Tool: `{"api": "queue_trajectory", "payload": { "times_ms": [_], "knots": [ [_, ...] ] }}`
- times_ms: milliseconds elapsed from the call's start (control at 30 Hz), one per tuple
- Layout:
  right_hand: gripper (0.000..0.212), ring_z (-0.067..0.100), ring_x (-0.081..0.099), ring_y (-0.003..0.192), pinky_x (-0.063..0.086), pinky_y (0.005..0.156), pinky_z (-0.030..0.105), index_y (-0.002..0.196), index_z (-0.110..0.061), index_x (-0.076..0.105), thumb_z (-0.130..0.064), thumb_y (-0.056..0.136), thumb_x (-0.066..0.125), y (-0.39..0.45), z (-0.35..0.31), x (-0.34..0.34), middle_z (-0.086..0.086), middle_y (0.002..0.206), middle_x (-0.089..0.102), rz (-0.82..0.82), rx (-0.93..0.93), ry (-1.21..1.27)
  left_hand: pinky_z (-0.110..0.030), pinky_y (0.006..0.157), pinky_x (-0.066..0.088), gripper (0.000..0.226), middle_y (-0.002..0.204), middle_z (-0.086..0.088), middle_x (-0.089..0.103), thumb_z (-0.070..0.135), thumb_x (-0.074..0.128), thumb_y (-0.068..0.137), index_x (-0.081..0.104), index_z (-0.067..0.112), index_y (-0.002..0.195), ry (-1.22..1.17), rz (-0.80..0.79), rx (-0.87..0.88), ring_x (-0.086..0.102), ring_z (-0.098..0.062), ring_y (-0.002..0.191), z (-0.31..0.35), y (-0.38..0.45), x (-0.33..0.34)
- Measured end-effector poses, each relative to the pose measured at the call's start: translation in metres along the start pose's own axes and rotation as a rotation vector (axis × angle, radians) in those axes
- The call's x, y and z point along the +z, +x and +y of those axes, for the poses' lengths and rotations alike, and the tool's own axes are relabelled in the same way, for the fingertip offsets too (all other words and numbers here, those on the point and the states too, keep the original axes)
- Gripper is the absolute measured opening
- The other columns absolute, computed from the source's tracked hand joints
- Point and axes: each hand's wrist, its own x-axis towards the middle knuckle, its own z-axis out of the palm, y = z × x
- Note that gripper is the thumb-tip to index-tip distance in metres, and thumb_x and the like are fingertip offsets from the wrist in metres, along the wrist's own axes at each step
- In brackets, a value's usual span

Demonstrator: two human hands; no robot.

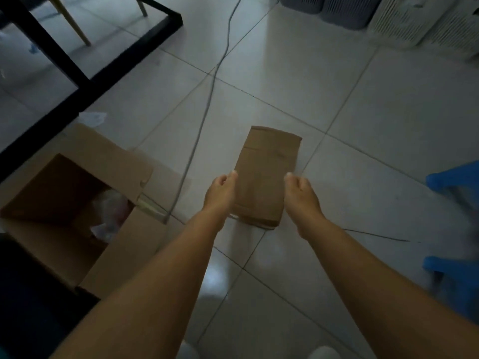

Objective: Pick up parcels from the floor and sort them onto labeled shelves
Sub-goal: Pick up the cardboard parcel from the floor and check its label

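Observation:
A flat brown cardboard parcel (261, 177) lies lengthwise in the middle of the view over the pale tiled floor. My left hand (220, 195) presses against its left long edge, thumb tip on the cardboard. On the opposite edge sits my right hand (300, 198), fingers curled and thumb touching the side. Both forearms reach in from the bottom of the view. Whether the parcel rests on the tiles or hangs just above them cannot be told.
An open cardboard box (77, 198) with plastic bags inside stands at the left. A grey cable (204, 112) runs across the floor past it. A black table frame (85, 81) is at top left, ribbed baskets (404, 19) at top right, blue stools (456, 182) at the right edge.

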Motion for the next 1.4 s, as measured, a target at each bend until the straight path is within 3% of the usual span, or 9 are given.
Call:
{"api": "queue_trajectory", "payload": {
  "times_ms": [133, 467, 667, 833, 967, 1033, 1133, 1267, 1400],
  "knots": [
    [0.062, 0.033, 0.036, 0.137, 0.034, 0.108, 0.047, 0.151, -0.016, 0.024, -0.049, 0.099, 0.034, 0.053, 0.036, 0.023, 0.011, 0.156, 0.033, -0.042, 0.049, -0.058, -0.040, 0.106, 0.035, 0.065, 0.159, -0.009, 0.038, 0.050, 0.038, 0.100, 0.033, 0.014, 0.154, 0.064, -0.026, 0.004, 0.039, -0.029, 0.141, -0.034, 0.056, 0.008],
    [0.077, 0.029, 0.004, 0.148, 0.015, 0.118, 0.047, 0.153, -0.009, 0.006, -0.049, 0.098, 0.041, 0.137, 0.087, 0.080, 0.004, 0.163, -0.015, -0.056, -0.030, -0.236, -0.040, 0.111, 0.032, 0.072, 0.163, -0.011, 0.030, 0.052, 0.038, 0.100, 0.021, 0.013, 0.158, 0.087, -0.089, 0.047, 0.033, -0.032, 0.146, -0.082, 0.149, 0.033],
    [0.091, 0.035, 0.017, 0.145, 0.024, 0.115, 0.049, 0.153, -0.012, 0.010, -0.058, 0.087, 0.054, 0.147, 0.093, 0.076, 0.003, 0.163, -0.011, 0.003, -0.031, -0.186, -0.028, 0.088, 0.038, 0.048, 0.143, -0.007, 0.053, 0.035, 0.037, 0.102, 0.052, 0.013, 0.142, 0.067, -0.037, 0.131, 0.053, -0.021, 0.116, -0.077, 0.151, 0.030],
    [0.103, 0.034, 0.012, 0.146, 0.020, 0.116, 0.053, 0.154, -0.015, 0.013, -0.072, 0.078, 0.054, 0.151, 0.098, 0.055, 0.004, 0.163, -0.001, 0.040, 0.083, 0.007, -0.007, 0.050, 0.046, 0.028, 0.113, 0.006, 0.063, 0.015, 0.046, 0.100, 0.067, 0.031, 0.109, -0.005, -0.150, 0.243, 0.055, 0.001, 0.087, -0.074, 0.145, 0.033],
    [0.112, 0.035, 0.009, 0.147, 0.014, 0.116, 0.057, 0.155, -0.017, 0.010, -0.081, 0.072, 0.050, 0.153, 0.097, 0.042, 0.006, 0.164, 0.001, -0.023, 0.118, 0.066, -0.026, 0.070, 0.053, 0.022, 0.129, 0.002, 0.051, 0.025, 0.064, 0.092, 0.061, 0.036, 0.110, 0.013, -0.152, 0.246, 0.055, -0.018, 0.110, -0.071, 0.144, 0.039],
    [0.116, 0.036, 0.017, 0.145, 0.020, 0.115, 0.057, 0.155, -0.018, 0.010, -0.084, 0.067, 0.051, 0.151, 0.092, 0.041, 0.007, 0.164, 0.009, -0.084, 0.139, 0.138, -0.041, 0.089, 0.053, 0.066, 0.133, -0.002, 0.041, 0.031, 0.076, 0.083, 0.043, 0.033, 0.140, -0.031, -0.189, 0.210, 0.049, -0.030, 0.124, -0.068, 0.143, 0.040],
    [0.117, 0.037, 0.037, 0.135, 0.034, 0.109, 0.056, 0.153, -0.020, 0.015, -0.083, 0.063, 0.054, 0.142, 0.078, 0.045, 0.009, 0.157, 0.029, -0.141, 0.102, 0.182, -0.040, 0.088, 0.055, 0.099, 0.137, -0.006, 0.052, 0.034, 0.082, 0.075, 0.023, 0.027, 0.154, -0.068, -0.290, 0.179, 0.060, -0.029, 0.116, -0.062, 0.135, 0.049],
    [0.131, 0.038, 0.044, 0.130, 0.043, 0.101, 0.058, 0.152, -0.026, 0.012, -0.081, 0.043, 0.060, 0.130, 0.056, 0.050, 0.010, 0.154, 0.032, -0.100, -0.048, 0.101, -0.026, 0.073, 0.056, 0.073, 0.126, -0.003, 0.062, 0.044, 0.069, 0.087, 0.039, 0.022, 0.150, -0.092, -0.251, 0.258, 0.065, -0.018, 0.103, -0.053, 0.126, 0.062],
    [0.132, 0.038, 0.043, 0.128, 0.046, 0.098, 0.054, 0.149, -0.028, 0.005, -0.080, 0.043, 0.064, 0.126, 0.050, 0.050, 0.014, 0.150, 0.033, 0.034, -0.158, -0.151, -0.038, 0.096, 0.046, 0.048, 0.138, -0.007, 0.058, 0.047, 0.031, 0.104, 0.054, 0.021, 0.137, -0.066, -0.220, 0.286, 0.055, -0.020, 0.116, -0.042, 0.116, 0.068]
  ]
}}
